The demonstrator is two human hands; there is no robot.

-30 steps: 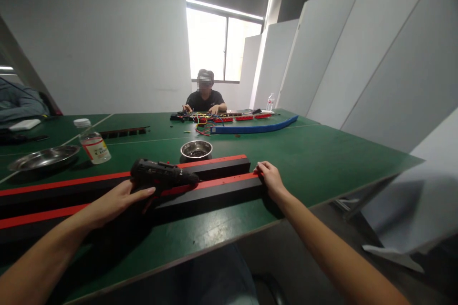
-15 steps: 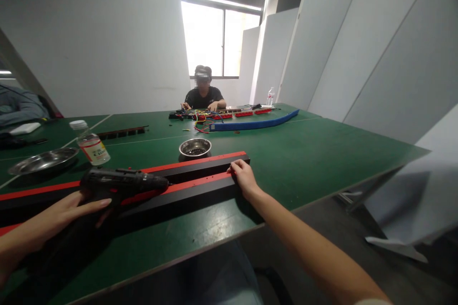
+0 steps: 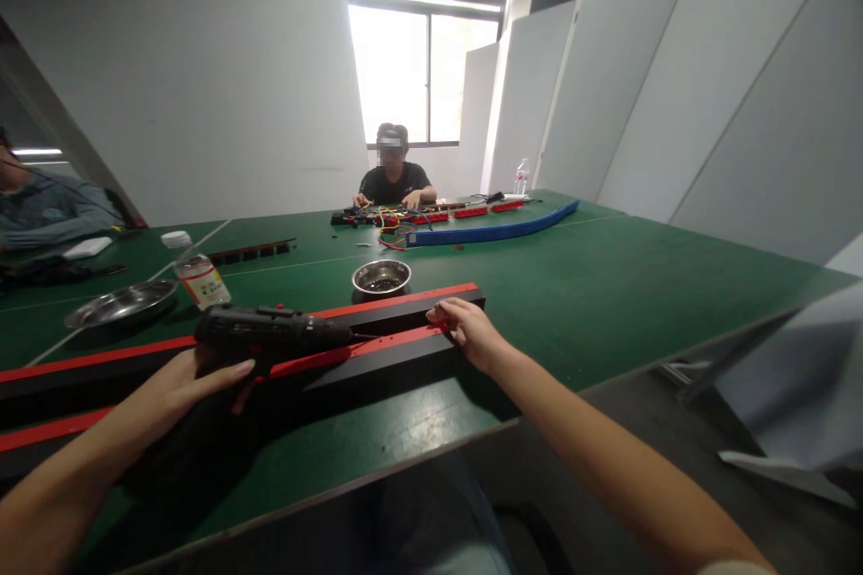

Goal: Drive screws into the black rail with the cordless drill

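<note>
My left hand [image 3: 192,386] is wrapped round the grip of a black electric screwdriver [image 3: 270,331], whose tip points right along the nearer of two long black rails with red tops [image 3: 378,350]. My right hand [image 3: 465,331] rests on the right end of that nearer rail, fingers curled over its red edge. The farther rail [image 3: 404,305] lies parallel just behind it. Both rails run off to the left along the green table [image 3: 593,287].
A small steel bowl [image 3: 381,277] stands just behind the rails. To the left are a plastic bottle [image 3: 199,274] and a flat steel dish [image 3: 121,304]. A person [image 3: 395,175] sits at the far end with wires and a blue strip [image 3: 492,229]. The table edge is near my body.
The screwdriver in my left hand slid left, then came back right along the rail. My right hand shifted left from the very end of the near rail to a spot slightly inward.
</note>
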